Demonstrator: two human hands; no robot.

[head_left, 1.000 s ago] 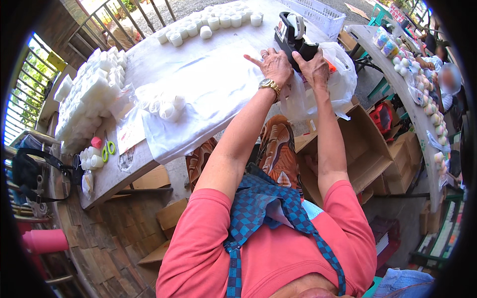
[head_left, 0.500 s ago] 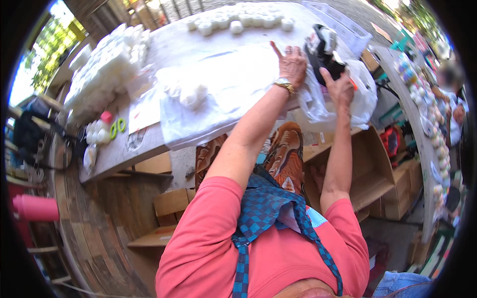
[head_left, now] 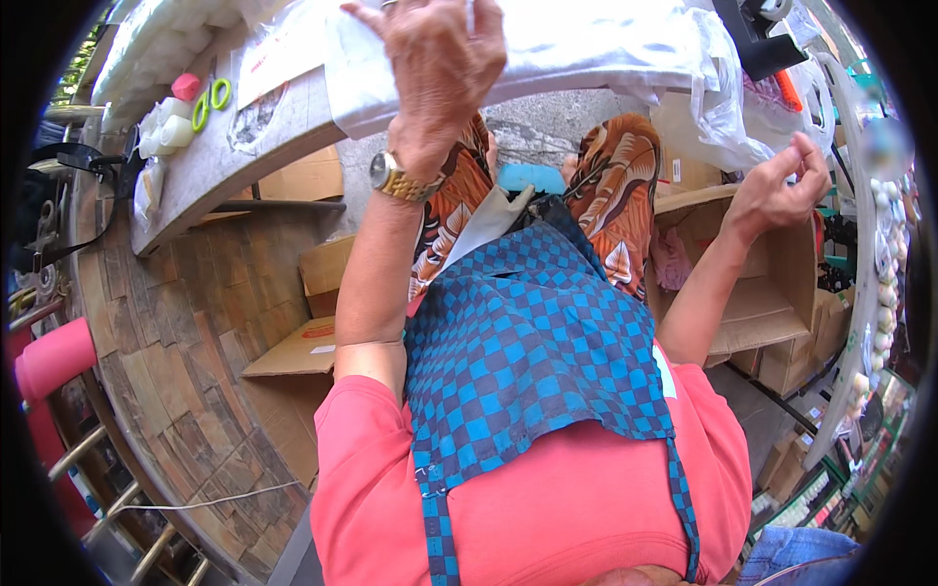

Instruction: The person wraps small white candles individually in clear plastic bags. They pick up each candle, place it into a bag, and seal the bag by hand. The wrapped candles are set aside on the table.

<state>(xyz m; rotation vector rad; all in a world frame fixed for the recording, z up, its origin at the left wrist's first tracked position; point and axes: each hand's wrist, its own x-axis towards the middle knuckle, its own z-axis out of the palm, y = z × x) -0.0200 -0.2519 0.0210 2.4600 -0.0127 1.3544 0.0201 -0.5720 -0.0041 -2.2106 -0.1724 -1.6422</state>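
Observation:
My left hand (head_left: 435,68), with a gold-banded watch on its wrist, is above the near edge of the table. Its thumb and fingers are spread and nothing shows in them; the fingertips run to the top of the view. Beneath it lies a white plastic sheet (head_left: 586,59) that hangs over the edge. Off the table's right end is my right hand (head_left: 782,190), fingers curled in with thumb and fingertips close together, nothing visible between them. Just above it hangs a clear plastic bag (head_left: 723,127). A black device (head_left: 757,39) stands beside the bag, an orange piece (head_left: 788,90) below it.
Green-handled scissors (head_left: 210,103), white spools (head_left: 174,132) and a pink piece (head_left: 186,87) lie at the table's left. White packed goods (head_left: 166,44) are piled behind. Open cardboard boxes (head_left: 752,308) stand below. A second table (head_left: 860,225) carries small items at right.
My right hand has let go of the black device and moved down and right. My left hand has drawn back toward me and left. The view has tilted down toward my lap.

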